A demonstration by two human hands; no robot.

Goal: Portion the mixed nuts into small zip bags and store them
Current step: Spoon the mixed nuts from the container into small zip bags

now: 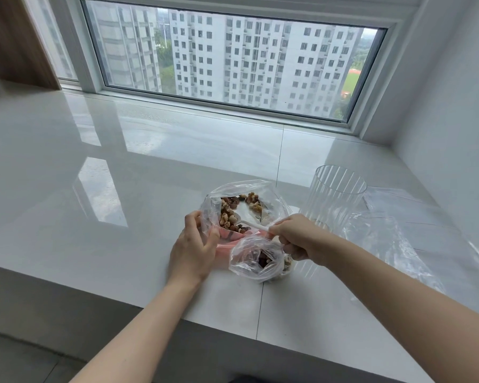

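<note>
My left hand point(195, 248) pinches the big bag point(244, 205) of nuts point(230, 214) open on the counter point(94, 189) while my right hand point(295, 237) grips the spoon point(250, 223) inside it, just beyond the small bag point(257, 261).

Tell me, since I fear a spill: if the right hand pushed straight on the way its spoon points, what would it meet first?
Probably the mixed nuts inside the large open bag: the right hand aims the white spoon into them. Depth is unclear.
</note>
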